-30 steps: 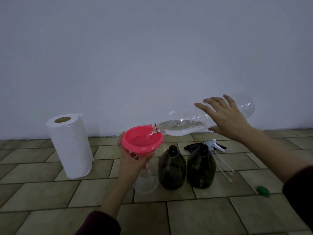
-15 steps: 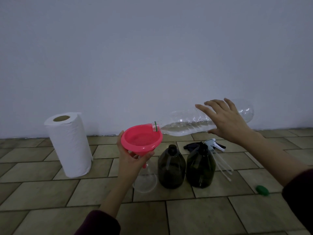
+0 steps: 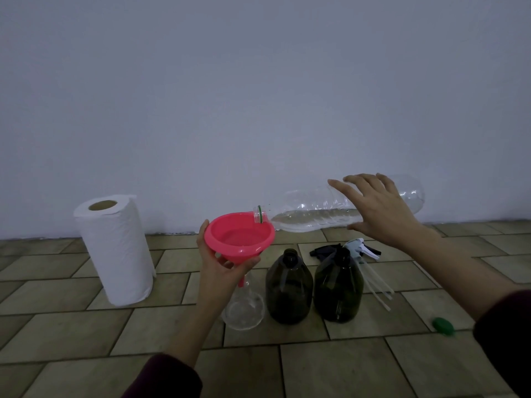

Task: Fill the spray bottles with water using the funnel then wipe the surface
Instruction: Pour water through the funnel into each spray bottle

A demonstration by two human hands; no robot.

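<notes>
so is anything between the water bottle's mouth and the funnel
Nothing visible. The water bottle mouth sits right over the rim of the pink funnel, whose spout goes into the clear spray bottle. The left hand grips the funnel from below, out of the way.

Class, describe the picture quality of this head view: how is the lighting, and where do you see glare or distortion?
Head view: dim, flat light with a bluish-grey wall; small glints on the clear water bottle; the two dark bottles lose detail; wide-angle lens bends the floor tiles.
</notes>
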